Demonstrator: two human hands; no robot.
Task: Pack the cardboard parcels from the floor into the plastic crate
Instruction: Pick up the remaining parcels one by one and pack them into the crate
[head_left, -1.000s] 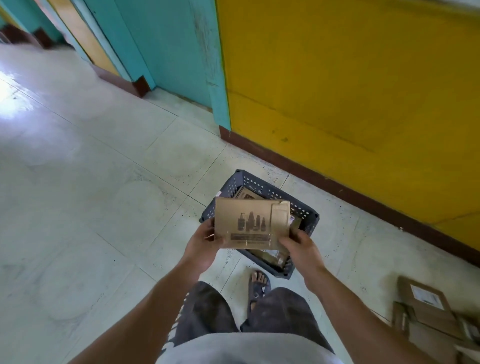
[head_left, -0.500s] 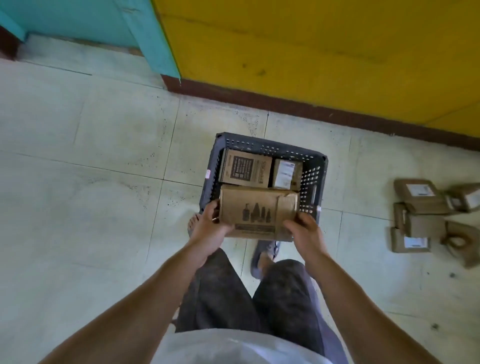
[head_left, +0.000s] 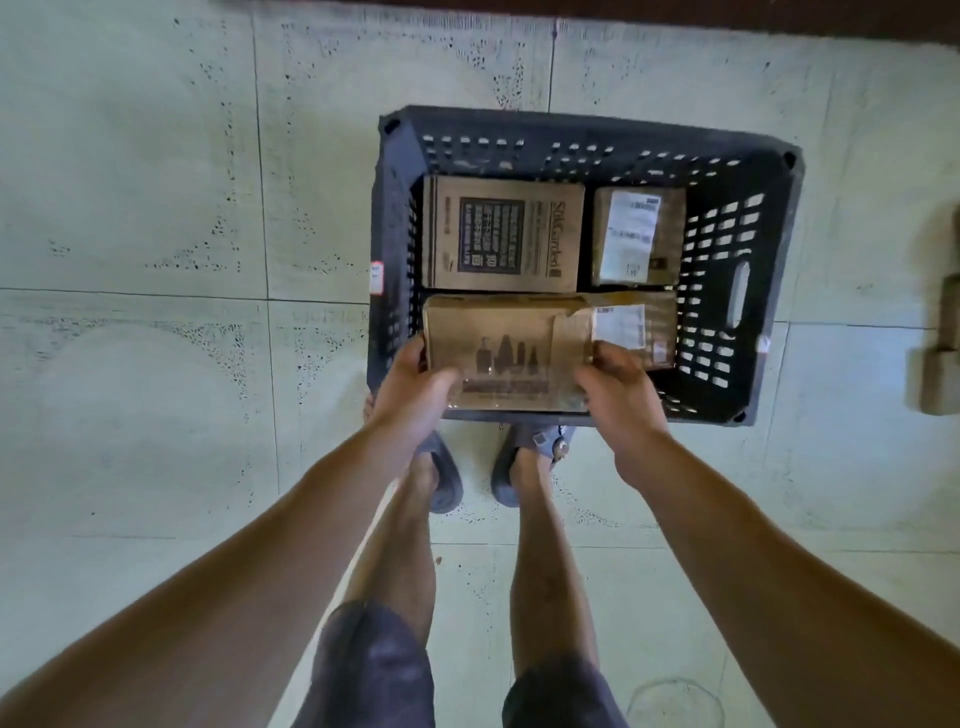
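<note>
a pale tiled floor (head_left: 156, 208) fills the view from above, with a dark skirting strip along the top edge. a dark plastic crate (head_left: 587, 130) with slotted walls stands on the floor, just in front of the person's feet. two bare forearms reach down from the bottom corners toward its near side.

inside the crate, along the near wall, lies a flat cardboard parcel (head_left: 498, 338) printed with a row of bottle shapes; it sits low, at or just under the rim. a white label shows at its right end, and it is unclear whether that label is on this parcel or on one beneath. against the far wall sits a printed box (head_left: 501, 234) with a black panel, and just right of it a small labelled parcel (head_left: 636, 236).

the left hand (head_left: 415, 384) grips the bottle parcel's left edge, fingers curled round it. the right hand (head_left: 615, 384) grips its right part the same way.

dark sandals (head_left: 447, 478) touch the crate's near wall. more cardboard parcels (head_left: 940, 374) lie at the right edge.
</note>
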